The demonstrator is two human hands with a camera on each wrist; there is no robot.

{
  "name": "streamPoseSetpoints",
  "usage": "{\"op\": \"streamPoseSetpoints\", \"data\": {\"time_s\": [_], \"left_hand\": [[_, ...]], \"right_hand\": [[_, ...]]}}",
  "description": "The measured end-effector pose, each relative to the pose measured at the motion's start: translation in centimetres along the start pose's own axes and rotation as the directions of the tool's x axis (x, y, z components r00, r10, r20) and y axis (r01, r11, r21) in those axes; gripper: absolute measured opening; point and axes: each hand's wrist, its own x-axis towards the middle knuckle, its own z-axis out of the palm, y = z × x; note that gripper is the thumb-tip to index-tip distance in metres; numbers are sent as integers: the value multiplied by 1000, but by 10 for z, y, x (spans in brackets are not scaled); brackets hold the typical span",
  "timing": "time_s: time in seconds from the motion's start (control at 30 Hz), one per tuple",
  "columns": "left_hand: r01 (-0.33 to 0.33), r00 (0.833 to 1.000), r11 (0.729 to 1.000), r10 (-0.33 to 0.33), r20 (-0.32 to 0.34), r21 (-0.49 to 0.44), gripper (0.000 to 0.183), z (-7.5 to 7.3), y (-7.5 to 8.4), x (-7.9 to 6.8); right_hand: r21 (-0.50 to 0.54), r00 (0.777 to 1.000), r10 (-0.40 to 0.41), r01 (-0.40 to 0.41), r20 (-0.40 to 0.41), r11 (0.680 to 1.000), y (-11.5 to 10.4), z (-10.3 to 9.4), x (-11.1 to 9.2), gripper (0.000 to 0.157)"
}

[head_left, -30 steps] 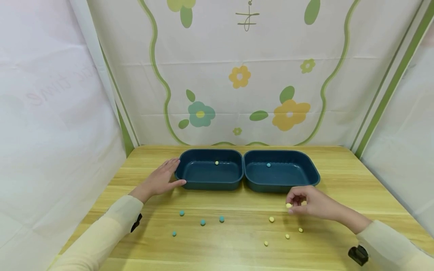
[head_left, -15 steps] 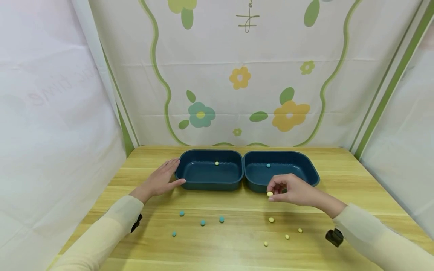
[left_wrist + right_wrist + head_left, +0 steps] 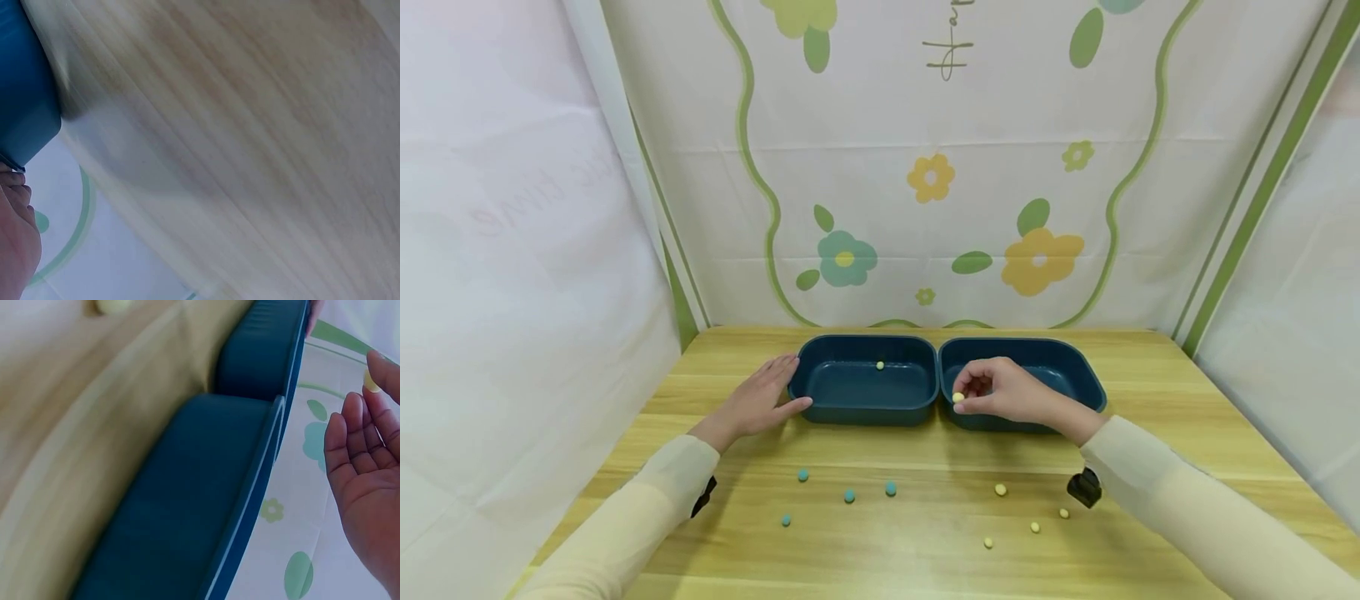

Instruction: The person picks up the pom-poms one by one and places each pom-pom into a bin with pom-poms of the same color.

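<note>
My right hand (image 3: 1003,392) pinches a small yellow ball (image 3: 958,398) between thumb and fingertip, above the front left of the right blue bin (image 3: 1075,367). In the right wrist view the yellow ball (image 3: 370,381) shows at the fingertips. My left hand (image 3: 756,400) rests with spread, fairly straight fingers against the left end of the left blue bin (image 3: 865,414). One yellow ball (image 3: 880,366) lies inside that left bin. The inside of the right bin is partly hidden behind my right hand. In the left wrist view the bin's end (image 3: 28,94) and a few fingers show.
On the wooden table (image 3: 925,567), several teal balls (image 3: 849,496) lie scattered at the front left. Several yellow balls (image 3: 1001,490) lie at the front right. The two bins stand side by side near the back edge, before a flowered cloth (image 3: 865,192); more cloth hangs at both sides.
My right hand has moved left and away from me with the yellow ball, from beside the right bin to above it, covering the teal ball seen inside earlier. My left hand stays put.
</note>
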Motion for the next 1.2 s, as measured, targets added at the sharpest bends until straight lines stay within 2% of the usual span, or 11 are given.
{"op": "streamPoseSetpoints", "data": {"time_s": [0.57,0.83,1.2], "left_hand": [[-5,1000,1000,5,-9,-15,88,-1,1,0],[8,1000,1000,-9,-5,-14,87,-2,1,-1],[8,1000,1000,-8,-9,-11,87,0,1,0]], "right_hand": [[46,995,95,-93,-44,995,-8,7,63,13],[33,993,104,-102,-52,994,-6,23,92,10],[36,979,180,-178,-94,983,2,52,117,9]]}}
